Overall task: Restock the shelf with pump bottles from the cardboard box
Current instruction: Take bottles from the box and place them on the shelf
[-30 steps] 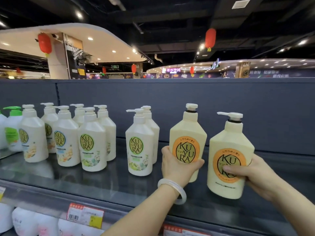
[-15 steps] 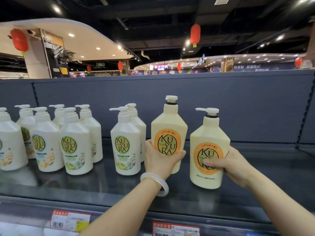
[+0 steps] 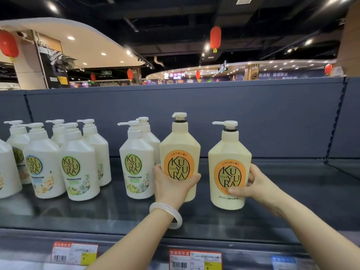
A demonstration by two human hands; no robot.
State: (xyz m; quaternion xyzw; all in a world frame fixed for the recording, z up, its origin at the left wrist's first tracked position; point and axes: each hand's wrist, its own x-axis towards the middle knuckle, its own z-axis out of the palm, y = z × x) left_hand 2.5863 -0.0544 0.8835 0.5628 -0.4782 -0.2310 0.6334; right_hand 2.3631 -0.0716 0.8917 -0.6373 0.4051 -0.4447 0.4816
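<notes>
Both cream pump bottles now stand on the shelf (image 3: 292, 211) with labels turned forward. The left hand (image 3: 171, 184) grips the left bottle (image 3: 180, 151); the right hand (image 3: 255, 184) grips the right bottle (image 3: 229, 164), whose label was angled a second ago. Releasing seems next.

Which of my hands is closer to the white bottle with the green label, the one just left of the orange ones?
Left. Your left hand is right beside the green-label bottle; your right hand is farther right, past both orange-label bottles.
</notes>
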